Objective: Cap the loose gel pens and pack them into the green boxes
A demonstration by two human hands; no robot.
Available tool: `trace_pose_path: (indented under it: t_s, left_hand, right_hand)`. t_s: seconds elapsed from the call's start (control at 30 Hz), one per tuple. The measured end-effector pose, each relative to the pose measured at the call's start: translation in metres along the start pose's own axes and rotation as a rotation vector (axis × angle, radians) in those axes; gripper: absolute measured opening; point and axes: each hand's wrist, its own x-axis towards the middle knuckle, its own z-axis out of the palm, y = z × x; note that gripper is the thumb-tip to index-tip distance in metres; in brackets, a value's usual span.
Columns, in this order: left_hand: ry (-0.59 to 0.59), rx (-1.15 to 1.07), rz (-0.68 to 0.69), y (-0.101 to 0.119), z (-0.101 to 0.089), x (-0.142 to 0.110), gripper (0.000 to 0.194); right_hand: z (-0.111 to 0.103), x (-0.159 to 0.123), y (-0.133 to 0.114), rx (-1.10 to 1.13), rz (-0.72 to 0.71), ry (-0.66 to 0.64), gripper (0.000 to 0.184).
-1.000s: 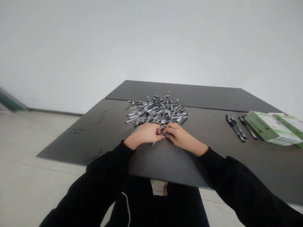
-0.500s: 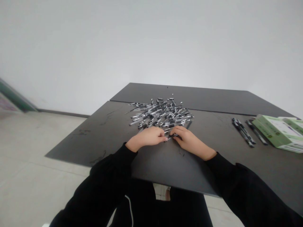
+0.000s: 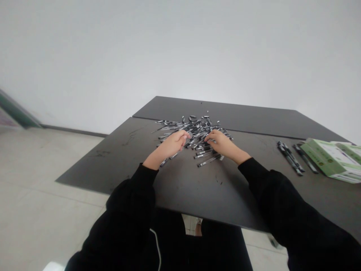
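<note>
So the big dark grey flat table (image 3: 118, 150) fills most of this, with the green and white cardboard boxes (image 3: 324, 160) on the right. The messy heap of slim black and clear plastic pens (image 3: 197, 131) sits mid-table, long axes mostly running left-right or slanted. Left hand (image 3: 172, 145) and right hand (image 3: 222, 145) are both over it, fingers curled; can't tell if those 2 grip anything.

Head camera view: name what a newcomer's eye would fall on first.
Probably the messy heap of slim black-and-clear plastic pens mid-table, with the left hand and right hand over its near side. Next, likely the green-and-white cardboard boxes at the picture's right edge, beside a few dark pens.
</note>
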Motion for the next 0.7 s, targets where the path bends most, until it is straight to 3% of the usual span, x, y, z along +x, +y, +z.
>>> trace_pose_path:
  t_s: [0.17,0.37,0.7]
  left_hand:
    - [0.100,0.049,0.013,-0.002,0.002,0.001,0.020]
    - [0.066,0.098,0.053,-0.002,0.004,0.001,0.023]
    - [0.125,0.172,0.097,-0.006,0.010,0.006,0.018]
  right_hand:
    - [0.016,0.014,0.005,-0.155,0.091,-0.127,0.025]
    - [0.018,0.009,0.003,-0.176,0.116,-0.162,0.027]
    - [0.016,0.011,-0.004,-0.210,0.032,-0.188,0.024]
